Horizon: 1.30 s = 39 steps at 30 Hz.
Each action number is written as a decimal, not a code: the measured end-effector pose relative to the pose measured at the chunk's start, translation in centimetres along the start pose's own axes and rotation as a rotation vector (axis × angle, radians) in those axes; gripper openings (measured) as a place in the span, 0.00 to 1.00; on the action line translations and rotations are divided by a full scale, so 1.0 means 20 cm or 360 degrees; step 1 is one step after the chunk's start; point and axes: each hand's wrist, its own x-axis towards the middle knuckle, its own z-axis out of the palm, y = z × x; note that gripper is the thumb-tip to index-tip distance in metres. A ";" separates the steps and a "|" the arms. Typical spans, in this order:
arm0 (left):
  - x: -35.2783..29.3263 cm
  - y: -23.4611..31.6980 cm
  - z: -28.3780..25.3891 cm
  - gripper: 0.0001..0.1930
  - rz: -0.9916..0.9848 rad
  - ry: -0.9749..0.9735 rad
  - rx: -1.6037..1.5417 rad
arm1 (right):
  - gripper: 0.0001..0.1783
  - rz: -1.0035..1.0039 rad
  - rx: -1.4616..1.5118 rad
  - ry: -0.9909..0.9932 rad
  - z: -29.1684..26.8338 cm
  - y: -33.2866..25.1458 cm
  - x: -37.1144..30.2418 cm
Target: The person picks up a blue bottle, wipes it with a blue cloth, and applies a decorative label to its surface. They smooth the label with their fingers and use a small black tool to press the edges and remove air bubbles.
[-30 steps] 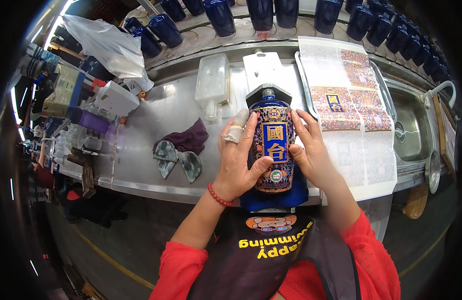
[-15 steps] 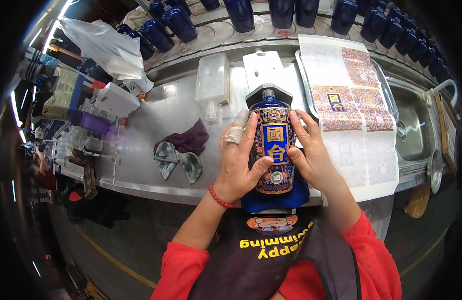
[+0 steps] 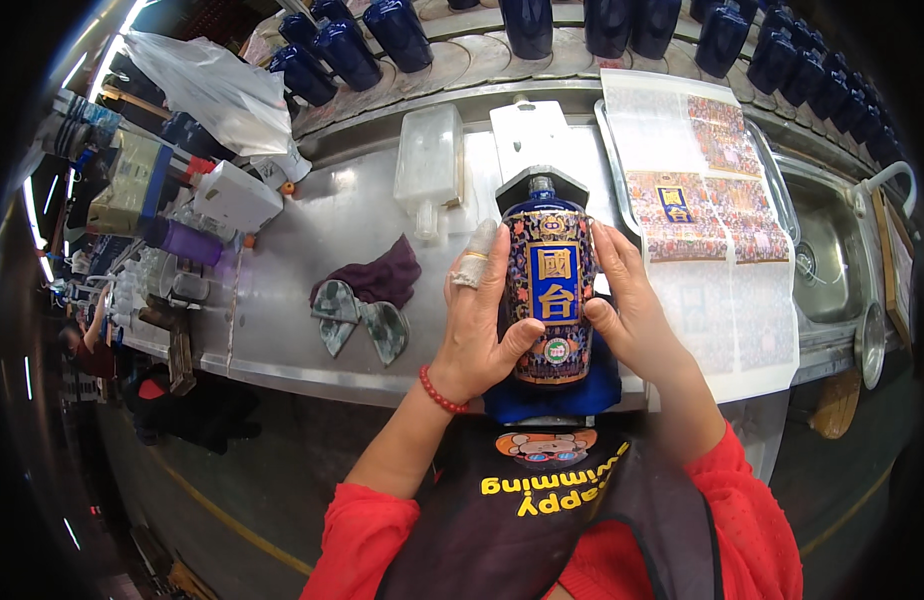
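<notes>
1. Nearest to the person is a dark apron [image 3: 542, 500] with a cartoon bear on it, worn over red sleeves [image 3: 752, 520].
2. The left hand [image 3: 477, 315] wears a red bead bracelet [image 3: 437, 392] on the wrist, a ring, and a white wrap on one fingertip.
3. The left hand is curled around the left side of a blue bottle [image 3: 550, 290]. Its thumb presses on the front, low on the label.
4. The right hand [image 3: 632, 310] is on the other side of the bottle. Its fingers lie flat along the label's right edge and its thumb touches the front.
5. So both hands hold the blue bottle between them. The bottle lies with its neck pointing away from the person.
6. Under the bottle, just below both hands, is a blue cloth pad [image 3: 552, 390] at the table edge.
7. Left of the left hand, a dark purple rag [image 3: 377, 280] and a grey patterned cloth [image 3: 357, 322] lie on the metal table [image 3: 282, 290].
8. Right of the right hand is a sheet of colourful labels [image 3: 707, 215] lying over a tray.
9. Further right is a metal sink [image 3: 827, 260].
10. Beyond the left hand's fingertips lies a clear plastic jug [image 3: 429, 165], and a white board [image 3: 527, 130] is next to it.
11. Far left are a white box [image 3: 232, 195] and a clear plastic bag [image 3: 217, 90].
12. Farthest away, many dark blue bottles [image 3: 392, 35] stand in a row.
</notes>
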 end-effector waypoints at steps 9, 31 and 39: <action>-0.09 -0.07 0.02 0.53 0.0020 -0.0037 -0.0185 | 0.44 -0.0017 0.0060 -0.0028 0.00 0.03 -0.09; -0.13 -0.10 0.03 0.64 -0.0037 -0.0189 -0.0251 | 0.55 -0.0075 0.0096 -0.0203 -0.02 0.07 -0.10; -0.13 -0.12 0.02 0.64 -0.0024 -0.0224 -0.0254 | 0.62 -0.0158 0.0080 -0.0303 -0.04 0.11 -0.09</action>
